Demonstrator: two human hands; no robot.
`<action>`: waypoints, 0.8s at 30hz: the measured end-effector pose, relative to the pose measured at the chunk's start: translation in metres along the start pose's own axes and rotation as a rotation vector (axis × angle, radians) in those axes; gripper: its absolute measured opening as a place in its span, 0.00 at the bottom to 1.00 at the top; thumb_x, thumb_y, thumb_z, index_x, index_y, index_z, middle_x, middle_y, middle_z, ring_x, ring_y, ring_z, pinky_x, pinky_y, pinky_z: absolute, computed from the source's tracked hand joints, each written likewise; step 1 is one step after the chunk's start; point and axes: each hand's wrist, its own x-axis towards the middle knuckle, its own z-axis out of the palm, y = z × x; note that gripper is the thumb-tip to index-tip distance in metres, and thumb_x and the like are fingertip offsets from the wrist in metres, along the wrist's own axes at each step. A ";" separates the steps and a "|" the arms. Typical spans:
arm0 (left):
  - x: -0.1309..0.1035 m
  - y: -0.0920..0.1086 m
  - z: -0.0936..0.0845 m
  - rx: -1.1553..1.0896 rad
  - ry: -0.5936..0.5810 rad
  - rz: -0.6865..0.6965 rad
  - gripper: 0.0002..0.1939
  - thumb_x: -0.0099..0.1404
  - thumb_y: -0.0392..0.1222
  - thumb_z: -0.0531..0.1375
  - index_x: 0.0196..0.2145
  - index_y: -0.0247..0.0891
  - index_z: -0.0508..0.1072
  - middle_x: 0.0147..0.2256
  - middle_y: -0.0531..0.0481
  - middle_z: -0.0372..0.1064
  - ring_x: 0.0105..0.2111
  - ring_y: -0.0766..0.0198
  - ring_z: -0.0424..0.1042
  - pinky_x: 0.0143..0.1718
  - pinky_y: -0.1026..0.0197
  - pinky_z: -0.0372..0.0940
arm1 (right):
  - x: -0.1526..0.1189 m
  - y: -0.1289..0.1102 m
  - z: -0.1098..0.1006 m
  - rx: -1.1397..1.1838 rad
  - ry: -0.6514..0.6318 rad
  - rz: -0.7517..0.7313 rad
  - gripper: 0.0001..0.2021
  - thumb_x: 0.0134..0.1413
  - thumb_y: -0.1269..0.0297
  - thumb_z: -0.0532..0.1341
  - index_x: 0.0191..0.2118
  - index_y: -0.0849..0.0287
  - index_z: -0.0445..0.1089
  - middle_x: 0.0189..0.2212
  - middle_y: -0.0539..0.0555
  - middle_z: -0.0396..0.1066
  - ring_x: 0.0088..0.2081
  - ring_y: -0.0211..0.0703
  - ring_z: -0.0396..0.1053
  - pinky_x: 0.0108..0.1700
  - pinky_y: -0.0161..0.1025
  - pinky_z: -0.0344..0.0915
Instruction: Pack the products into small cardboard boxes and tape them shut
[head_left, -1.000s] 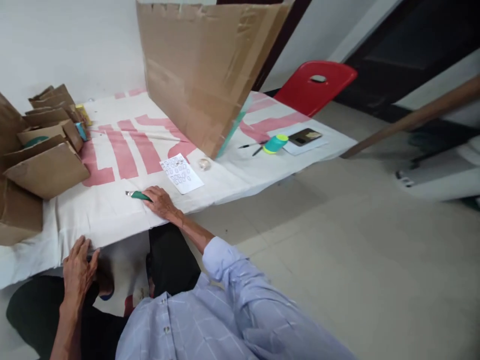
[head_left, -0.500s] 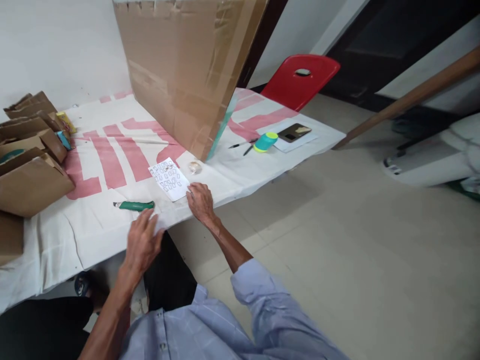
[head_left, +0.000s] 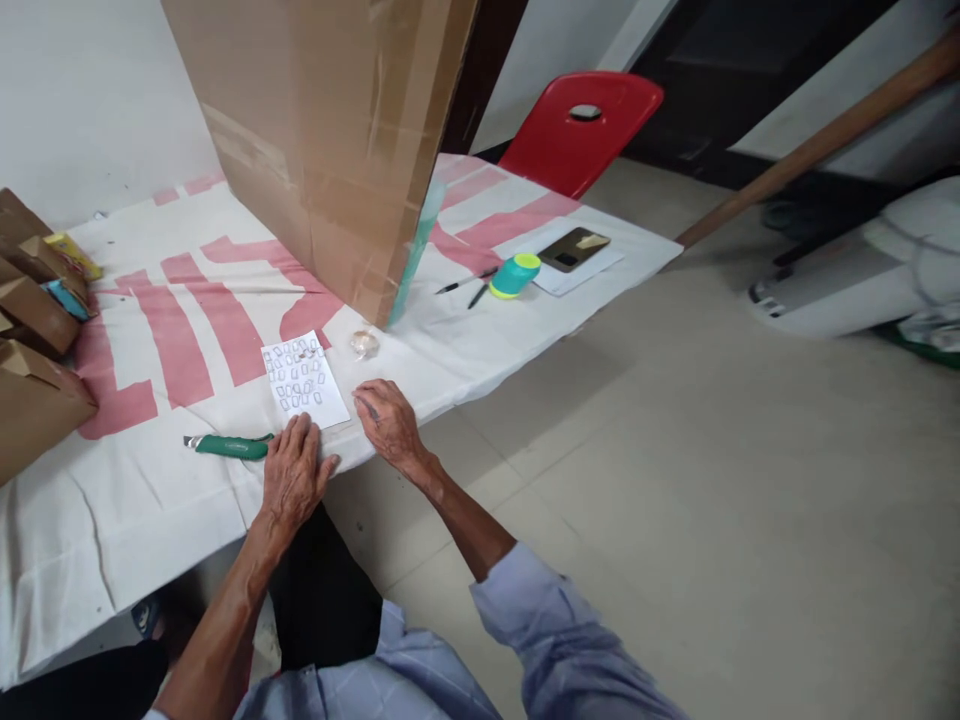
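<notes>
The green utility knife (head_left: 229, 446) lies flat on the table (head_left: 135, 500), long axis running left-right, handle end just left of the left hand (head_left: 294, 478). That hand rests open, palm down, holding nothing. The right hand (head_left: 387, 420), also open and empty, lies farther off, beside the printed paper sheet (head_left: 304, 380).

The surface (head_left: 150, 520) wears a white cloth with pink stripes. On it lie a green knife (head_left: 229, 446), a printed sheet (head_left: 304, 381), 2 pens (head_left: 469, 287), a teal cup (head_left: 514, 275), a phone (head_left: 574, 249) and an upright cardboard panel (head_left: 322, 140)
</notes>
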 end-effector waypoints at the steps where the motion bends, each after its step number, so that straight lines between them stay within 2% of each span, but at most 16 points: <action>1: 0.000 0.001 0.000 0.001 0.007 0.000 0.24 0.79 0.50 0.58 0.64 0.32 0.72 0.66 0.29 0.71 0.67 0.40 0.71 0.64 0.43 0.67 | 0.006 0.004 -0.001 -0.004 0.000 0.009 0.13 0.72 0.69 0.56 0.46 0.55 0.80 0.45 0.60 0.78 0.47 0.53 0.71 0.55 0.50 0.70; 6: 0.002 0.003 -0.002 0.008 0.023 0.005 0.23 0.78 0.49 0.58 0.63 0.32 0.72 0.65 0.29 0.72 0.65 0.40 0.72 0.62 0.43 0.67 | 0.026 0.004 0.002 0.007 -0.049 -0.006 0.13 0.71 0.71 0.56 0.44 0.54 0.79 0.42 0.58 0.77 0.46 0.51 0.71 0.54 0.47 0.71; 12: 0.002 0.006 -0.006 -0.015 -0.029 -0.010 0.24 0.78 0.49 0.59 0.64 0.33 0.72 0.66 0.29 0.71 0.66 0.39 0.70 0.62 0.41 0.67 | 0.021 -0.010 0.006 0.024 -0.125 -0.040 0.14 0.73 0.69 0.56 0.48 0.54 0.80 0.43 0.59 0.77 0.48 0.52 0.70 0.55 0.48 0.70; 18: 0.003 0.008 -0.008 -0.048 -0.068 -0.038 0.24 0.77 0.49 0.59 0.65 0.36 0.72 0.67 0.31 0.70 0.66 0.38 0.69 0.62 0.40 0.67 | 0.021 -0.012 0.005 0.023 -0.257 -0.171 0.16 0.73 0.69 0.57 0.53 0.51 0.81 0.47 0.58 0.75 0.48 0.51 0.68 0.53 0.48 0.68; 24: 0.003 0.009 -0.008 -0.055 -0.075 -0.043 0.24 0.77 0.49 0.60 0.65 0.36 0.72 0.67 0.32 0.70 0.66 0.38 0.69 0.62 0.40 0.66 | 0.020 -0.013 0.012 -0.102 -0.283 -0.185 0.15 0.71 0.72 0.60 0.51 0.51 0.82 0.46 0.58 0.74 0.47 0.51 0.67 0.49 0.47 0.64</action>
